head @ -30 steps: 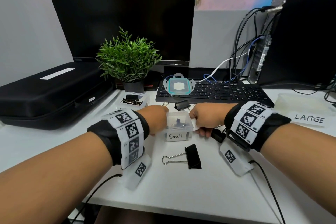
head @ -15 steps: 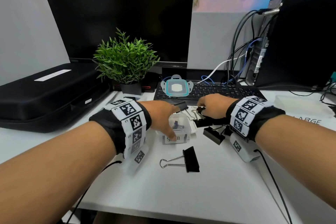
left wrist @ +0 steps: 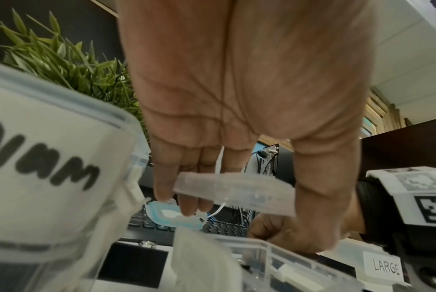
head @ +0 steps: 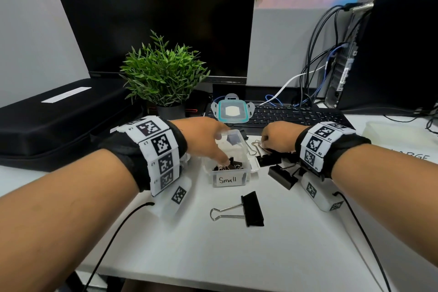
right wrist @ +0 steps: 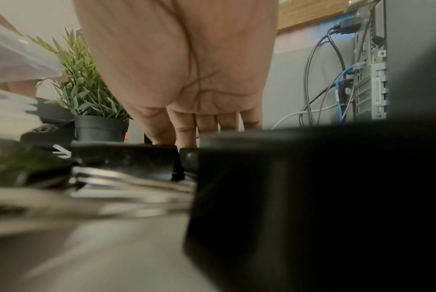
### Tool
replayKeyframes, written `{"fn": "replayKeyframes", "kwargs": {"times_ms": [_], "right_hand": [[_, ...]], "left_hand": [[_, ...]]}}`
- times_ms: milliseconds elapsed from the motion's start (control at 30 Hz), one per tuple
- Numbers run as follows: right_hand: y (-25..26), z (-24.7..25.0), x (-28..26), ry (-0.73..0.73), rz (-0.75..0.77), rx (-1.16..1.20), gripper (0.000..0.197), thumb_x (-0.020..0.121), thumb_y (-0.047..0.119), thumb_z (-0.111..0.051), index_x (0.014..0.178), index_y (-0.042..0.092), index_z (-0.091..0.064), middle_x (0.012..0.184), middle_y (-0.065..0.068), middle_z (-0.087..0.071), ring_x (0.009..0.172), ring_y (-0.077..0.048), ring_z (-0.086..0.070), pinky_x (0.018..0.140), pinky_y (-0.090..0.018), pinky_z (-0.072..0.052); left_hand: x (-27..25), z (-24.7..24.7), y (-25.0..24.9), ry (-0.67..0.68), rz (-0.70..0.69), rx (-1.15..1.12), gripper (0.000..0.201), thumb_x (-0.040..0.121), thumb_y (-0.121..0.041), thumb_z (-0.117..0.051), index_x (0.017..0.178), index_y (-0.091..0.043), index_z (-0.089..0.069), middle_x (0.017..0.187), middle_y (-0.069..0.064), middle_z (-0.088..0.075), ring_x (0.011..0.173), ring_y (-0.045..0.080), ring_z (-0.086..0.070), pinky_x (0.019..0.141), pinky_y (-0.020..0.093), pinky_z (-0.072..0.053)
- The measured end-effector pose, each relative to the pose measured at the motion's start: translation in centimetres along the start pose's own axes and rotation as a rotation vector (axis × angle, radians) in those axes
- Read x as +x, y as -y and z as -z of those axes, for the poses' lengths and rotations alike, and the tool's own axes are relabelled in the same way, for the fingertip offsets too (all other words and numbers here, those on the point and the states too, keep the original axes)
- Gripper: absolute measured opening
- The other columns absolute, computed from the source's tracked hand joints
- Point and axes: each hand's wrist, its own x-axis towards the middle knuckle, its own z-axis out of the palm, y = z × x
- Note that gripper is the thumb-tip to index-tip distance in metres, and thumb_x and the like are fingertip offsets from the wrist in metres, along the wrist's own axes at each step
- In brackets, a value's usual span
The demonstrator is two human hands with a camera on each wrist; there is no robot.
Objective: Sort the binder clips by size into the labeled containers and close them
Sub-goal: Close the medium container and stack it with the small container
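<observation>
Since half a second ago, left hand (head: 203,140) is flipping the clear hinged lid (head: 231,141) up, fingers (left wrist: 187,199) curled round its edge. So the small clear plastic container labeled "Small" (head: 228,179) is sitting open on the white bench (head: 213,249), tiny clips inside. Right hand (head: 279,136) is reaching into black binder clips (head: 269,160) beside it; can't tell its grip. Another large black binder clip (head: 253,208) is lying nearer.

Arms: bare, no sleeves.
Left wristband (head: 151,149): black, wrapped with white panels printed with black square codes.
Right wristband (head: 327,147): same black band, same coded white panels.
Wrist cameras (head: 318,193): white housings, coded stickers.
Cables (head: 369,239): thin, black.
</observation>
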Motion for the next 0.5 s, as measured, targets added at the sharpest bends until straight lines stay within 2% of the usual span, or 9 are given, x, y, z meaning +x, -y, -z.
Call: {"fn": "replayKeyframes", "kwargs": {"times_ms": [133, 267, 367, 500], "right_hand": [[-0.05, -0.16, 0.08, -0.038, 0.008, -0.014, 0.022, 0.087, 0.011, -0.052, 0.100, 0.003, -0.068, 0.103, -0.012, -0.068, 0.096, -0.028, -0.063, 0.077, -0.030, -0.050], [-0.16, -0.39, 0.18, -0.053, 0.034, 0.004, 0.020, 0.085, 0.008, -0.055, 0.098, 0.004, -0.070, 0.101, -0.012, -0.069, 0.095, -0.028, -0.063, 0.079, -0.031, -0.051], [-0.18, -0.22, 0.01, -0.065, 0.051, 0.017, 0.019, 0.085, 0.008, -0.055, 0.097, 0.006, -0.069, 0.099, -0.007, -0.068, 0.090, -0.024, -0.061, 0.073, -0.027, -0.047], [-0.22, 0.34, -0.59, -0.234, 0.084, 0.179, 0.015, 0.081, 0.005, -0.055, 0.089, 0.014, -0.064, 0.084, 0.003, -0.059, 0.080, -0.017, -0.053, 0.067, -0.021, -0.040]], "left_hand": [[0.07, 0.14, 0.23, -0.019, -0.003, -0.023, 0.088, 0.072, -0.050, -0.073, 0.145, -0.029, -0.029, 0.140, -0.008, -0.048, 0.122, 0.010, -0.051, 0.105, 0.035, -0.041], [0.20, -0.27, 0.26, -0.014, -0.002, -0.039, 0.087, 0.073, -0.049, -0.073, 0.145, -0.031, -0.029, 0.139, -0.009, -0.049, 0.121, 0.009, -0.052, 0.104, 0.036, -0.041], [0.11, -0.39, 0.42, -0.019, -0.007, -0.061, 0.087, 0.073, -0.048, -0.073, 0.145, -0.029, -0.029, 0.139, -0.007, -0.049, 0.120, 0.010, -0.052, 0.104, 0.036, -0.042], [-0.15, 0.06, 0.65, -0.107, -0.012, -0.044, 0.086, 0.074, -0.051, -0.071, 0.146, -0.027, -0.030, 0.139, -0.007, -0.048, 0.122, 0.013, -0.049, 0.103, 0.031, -0.040]]}}
